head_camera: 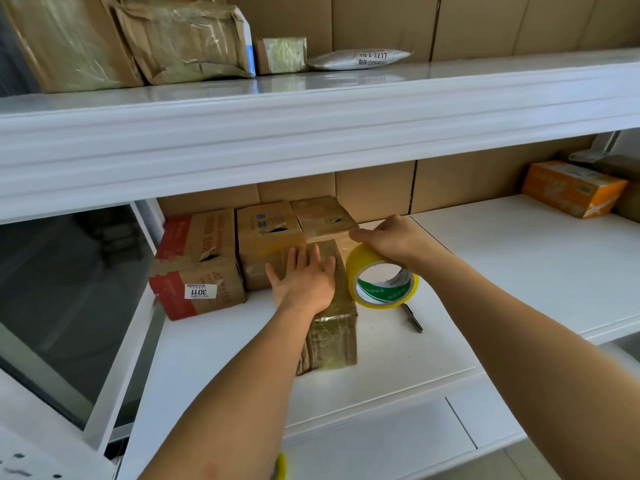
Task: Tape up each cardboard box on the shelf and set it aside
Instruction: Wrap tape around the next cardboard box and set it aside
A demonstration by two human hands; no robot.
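A small cardboard box [334, 336], wrapped in shiny clear tape, stands on the white middle shelf [221, 344]. My left hand [303, 278] lies flat on its top with the fingers straight. Just to the right, my right hand [388, 237] grips a yellow tape roll [382, 280] from above, at the box's far right corner. A strip of tape seems to run from the roll onto the box top. Three more cardboard boxes stand behind: one with red print [197, 268], a plain one [266, 237] and a smaller one [323, 216].
A dark cutter or pen [414, 318] lies on the shelf right of the box. An orange carton [573, 188] sits at the far right. The upper shelf [311, 112] overhangs, holding taped parcels [183, 39] and a grey mailer bag [360, 58].
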